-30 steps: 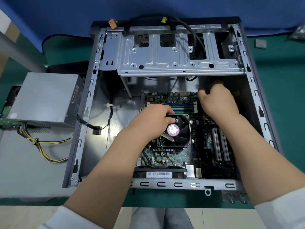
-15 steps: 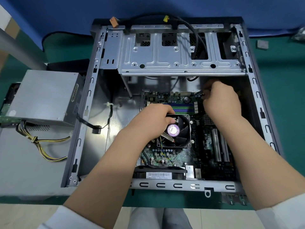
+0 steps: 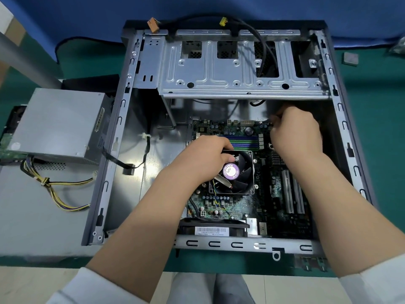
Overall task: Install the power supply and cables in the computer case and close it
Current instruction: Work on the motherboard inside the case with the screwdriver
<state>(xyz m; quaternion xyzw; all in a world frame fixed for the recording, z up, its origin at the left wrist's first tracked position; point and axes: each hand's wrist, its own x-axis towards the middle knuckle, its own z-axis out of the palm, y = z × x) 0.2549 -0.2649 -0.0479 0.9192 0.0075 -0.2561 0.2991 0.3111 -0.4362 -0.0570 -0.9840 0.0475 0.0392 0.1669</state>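
Note:
The open computer case (image 3: 122, 128) lies on its side with the motherboard (image 3: 274, 194) facing up. My left hand (image 3: 203, 156) grips the upper left edge of the CPU fan (image 3: 238, 174), fingers curled over its frame. My right hand (image 3: 295, 132) hovers at the board's upper right corner, fingers curled and pinching a small dark connector that is mostly hidden. The grey power supply (image 3: 59, 121) sits outside the case on the left, and its yellow and black cables (image 3: 59, 194) trail loose beside it.
A metal drive cage (image 3: 230, 73) spans the far end of the case. Black cables with a yellow plug (image 3: 223, 21) and an orange plug (image 3: 153, 24) hang over the far rim. A loose black lead (image 3: 128, 170) lies on the case floor. A small grey part (image 3: 350, 58) rests on the green mat.
My right hand has shifted slightly right and away from the board's top edge, still curled. My left hand has stayed on the fan.

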